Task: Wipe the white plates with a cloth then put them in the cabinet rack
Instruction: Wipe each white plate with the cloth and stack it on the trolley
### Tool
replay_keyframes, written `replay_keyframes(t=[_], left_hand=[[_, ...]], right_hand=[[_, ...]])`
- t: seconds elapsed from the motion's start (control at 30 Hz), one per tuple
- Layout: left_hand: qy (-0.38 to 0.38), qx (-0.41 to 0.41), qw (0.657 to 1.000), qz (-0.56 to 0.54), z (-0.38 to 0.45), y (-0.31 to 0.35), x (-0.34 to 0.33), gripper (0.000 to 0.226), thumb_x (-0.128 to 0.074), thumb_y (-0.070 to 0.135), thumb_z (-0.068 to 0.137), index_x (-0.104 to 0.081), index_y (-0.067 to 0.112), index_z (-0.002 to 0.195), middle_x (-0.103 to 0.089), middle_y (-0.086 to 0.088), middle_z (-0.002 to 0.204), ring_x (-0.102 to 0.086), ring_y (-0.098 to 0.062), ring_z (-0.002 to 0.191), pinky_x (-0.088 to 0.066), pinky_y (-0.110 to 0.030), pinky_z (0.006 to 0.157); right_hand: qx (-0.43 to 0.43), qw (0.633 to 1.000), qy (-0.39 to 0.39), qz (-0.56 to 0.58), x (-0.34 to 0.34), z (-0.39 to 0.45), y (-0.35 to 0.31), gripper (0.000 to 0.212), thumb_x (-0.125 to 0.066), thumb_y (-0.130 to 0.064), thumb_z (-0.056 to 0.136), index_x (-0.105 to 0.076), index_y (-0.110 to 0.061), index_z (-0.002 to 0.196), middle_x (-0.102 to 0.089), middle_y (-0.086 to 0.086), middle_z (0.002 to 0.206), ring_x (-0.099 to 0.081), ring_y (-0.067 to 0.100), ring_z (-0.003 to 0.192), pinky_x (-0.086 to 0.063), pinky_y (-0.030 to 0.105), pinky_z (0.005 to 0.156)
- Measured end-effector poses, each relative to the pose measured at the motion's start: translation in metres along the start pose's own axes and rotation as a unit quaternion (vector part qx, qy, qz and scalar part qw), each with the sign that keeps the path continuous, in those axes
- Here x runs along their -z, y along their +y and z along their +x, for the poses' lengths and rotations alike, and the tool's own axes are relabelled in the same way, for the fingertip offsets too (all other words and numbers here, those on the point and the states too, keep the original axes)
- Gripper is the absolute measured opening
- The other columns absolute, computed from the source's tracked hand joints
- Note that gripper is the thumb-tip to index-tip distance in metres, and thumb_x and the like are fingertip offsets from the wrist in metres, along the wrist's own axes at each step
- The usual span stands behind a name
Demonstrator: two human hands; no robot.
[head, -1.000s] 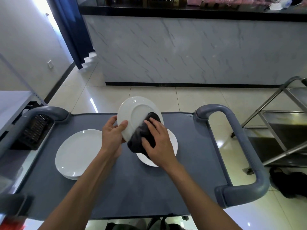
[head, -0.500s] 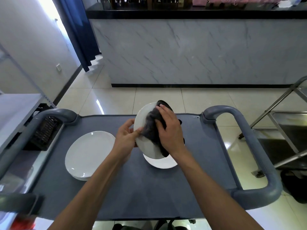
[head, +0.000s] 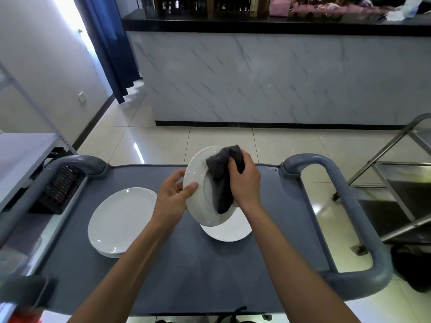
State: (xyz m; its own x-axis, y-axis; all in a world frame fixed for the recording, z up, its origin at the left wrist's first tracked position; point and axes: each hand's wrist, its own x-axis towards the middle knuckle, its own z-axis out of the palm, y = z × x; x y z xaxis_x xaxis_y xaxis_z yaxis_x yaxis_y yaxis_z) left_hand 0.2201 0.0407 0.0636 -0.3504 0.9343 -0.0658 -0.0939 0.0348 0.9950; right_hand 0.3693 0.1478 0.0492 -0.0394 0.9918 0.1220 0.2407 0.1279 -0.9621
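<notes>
A white plate [head: 198, 201] is held tilted on edge above the grey cart top [head: 177, 271]. My left hand [head: 173, 198] grips its left rim, thumb on the near face. My right hand [head: 245, 180] grips a dark grey cloth [head: 220, 183] and presses it against the plate's face. Under the lifted plate another white plate [head: 229, 231] lies flat on the cart. A stack of white plates [head: 120, 220] sits at the cart's left.
The cart has thick grey handles at left [head: 77, 164] and right [head: 363, 229]. A steel trolley [head: 396, 194] stands to the right, a black crate [head: 58, 190] and a grey shelf [head: 21, 155] to the left. A marble-fronted counter [head: 279, 78] lies ahead across tiled floor.
The plate has been tipped more upright. My right hand with the cloth has slid from the plate's lower part up to its top right rim.
</notes>
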Motion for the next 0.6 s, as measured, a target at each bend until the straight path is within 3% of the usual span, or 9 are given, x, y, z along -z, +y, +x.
replay_keyframes(t=[0.17, 0.23, 0.3, 0.37, 0.47, 0.6], left_hand=[[-0.007, -0.014, 1.000, 0.014, 0.000, 0.000, 0.001, 0.025, -0.061, 0.003, 0.097, -0.067, 0.017, 0.116, -0.076, -0.012, 0.096, -0.071, -0.024, 0.081, -0.058, -0.036, 0.066], [-0.015, -0.020, 0.999, 0.031, 0.004, 0.002, 0.001, 0.024, -0.061, 0.002, 0.096, -0.067, 0.013, 0.117, -0.077, -0.013, 0.096, -0.072, -0.026, 0.082, -0.058, -0.034, 0.067], [-0.027, -0.029, 0.998, 0.046, 0.007, 0.003, 0.000, 0.024, -0.062, 0.001, 0.096, -0.068, 0.011, 0.116, -0.076, -0.015, 0.099, -0.072, -0.028, 0.088, -0.059, -0.040, 0.074], [-0.029, -0.041, 0.997, 0.059, 0.007, 0.004, 0.001, 0.026, -0.062, -0.002, 0.095, -0.070, 0.014, 0.114, -0.076, -0.013, 0.102, -0.072, -0.027, 0.092, -0.057, -0.046, 0.081], [-0.022, -0.045, 0.997, 0.066, 0.006, 0.004, 0.005, 0.029, -0.063, -0.003, 0.094, -0.070, 0.019, 0.112, -0.076, -0.008, 0.102, -0.072, -0.025, 0.095, -0.057, -0.046, 0.084], [-0.016, -0.044, 0.998, 0.047, 0.001, 0.007, 0.005, 0.029, -0.060, -0.002, 0.096, -0.067, 0.018, 0.116, -0.077, -0.007, 0.100, -0.074, -0.024, 0.091, -0.059, -0.036, 0.078]], right_hand=[[0.022, 1.000, -0.004, -0.001, -0.003, -0.009, 0.003, 0.026, -0.059, -0.029, 0.100, -0.059, -0.036, 0.125, -0.058, -0.033, 0.112, -0.052, -0.013, 0.107, -0.038, 0.011, 0.093], [0.068, 0.997, -0.010, -0.032, -0.008, -0.010, -0.001, 0.031, -0.059, -0.029, 0.100, -0.059, -0.027, 0.130, -0.059, -0.025, 0.122, -0.051, -0.006, 0.116, -0.040, 0.018, 0.103], [0.114, 0.989, -0.031, -0.085, -0.016, -0.011, -0.007, 0.040, -0.059, -0.032, 0.099, -0.057, -0.022, 0.138, -0.058, -0.007, 0.141, -0.048, 0.010, 0.131, -0.037, 0.027, 0.112], [0.149, 0.980, -0.056, -0.117, -0.020, -0.010, -0.014, 0.045, -0.061, -0.032, 0.097, -0.057, -0.019, 0.140, -0.055, -0.001, 0.146, -0.044, 0.016, 0.136, -0.032, 0.028, 0.115], [0.168, 0.973, -0.087, -0.132, -0.023, -0.001, -0.022, 0.042, -0.061, -0.033, 0.096, -0.059, -0.020, 0.136, -0.058, -0.002, 0.141, -0.049, 0.018, 0.130, -0.037, 0.034, 0.114], [0.155, 0.976, -0.079, -0.130, -0.027, 0.012, -0.035, 0.034, -0.060, -0.037, 0.096, -0.063, -0.023, 0.128, -0.067, -0.005, 0.122, -0.059, 0.018, 0.112, -0.049, 0.038, 0.099]])
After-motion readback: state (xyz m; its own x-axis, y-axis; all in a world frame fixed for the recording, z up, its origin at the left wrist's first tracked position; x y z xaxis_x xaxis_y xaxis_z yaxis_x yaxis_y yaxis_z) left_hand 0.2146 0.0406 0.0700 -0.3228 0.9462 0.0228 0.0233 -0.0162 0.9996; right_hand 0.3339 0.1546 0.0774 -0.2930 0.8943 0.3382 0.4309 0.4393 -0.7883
